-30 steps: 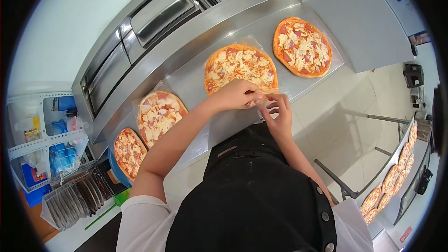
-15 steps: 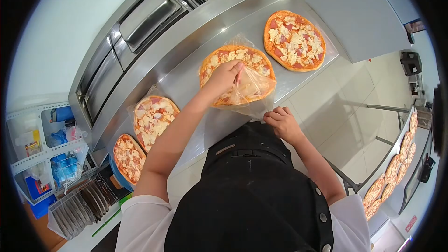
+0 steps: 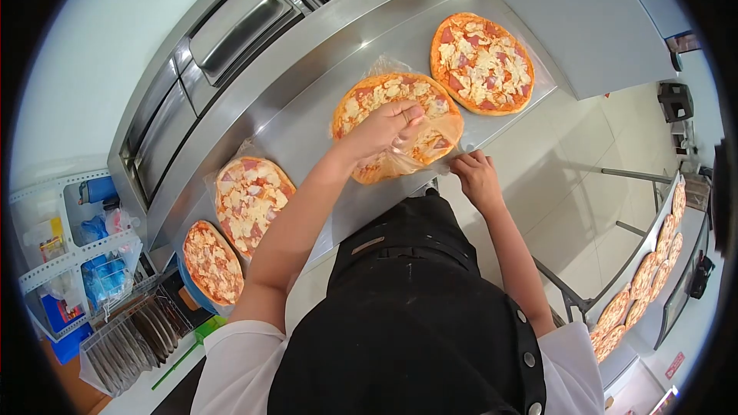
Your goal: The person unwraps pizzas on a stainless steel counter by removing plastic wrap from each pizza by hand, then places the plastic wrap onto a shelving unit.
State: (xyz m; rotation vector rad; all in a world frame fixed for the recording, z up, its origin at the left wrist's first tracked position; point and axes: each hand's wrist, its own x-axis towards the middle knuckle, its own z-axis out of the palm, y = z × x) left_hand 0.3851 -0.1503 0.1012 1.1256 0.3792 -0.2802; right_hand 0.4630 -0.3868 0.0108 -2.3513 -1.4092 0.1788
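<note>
1. Left hand: closed, pinching clear plastic bag, probably light and slippery.
2. Ham-and-cheese pizza: beneath that hand, partly bagged; toppings likely fragile, best held underneath by its crust.
3. Right hand: fingers curled beside the pizza; grip unclear.

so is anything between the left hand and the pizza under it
Yes, clear plastic: it covers part of the pizza beside the left hand and looks gathered in its fingers. Nothing else visible stands between them, though the spot directly under the hand is hidden.
</note>
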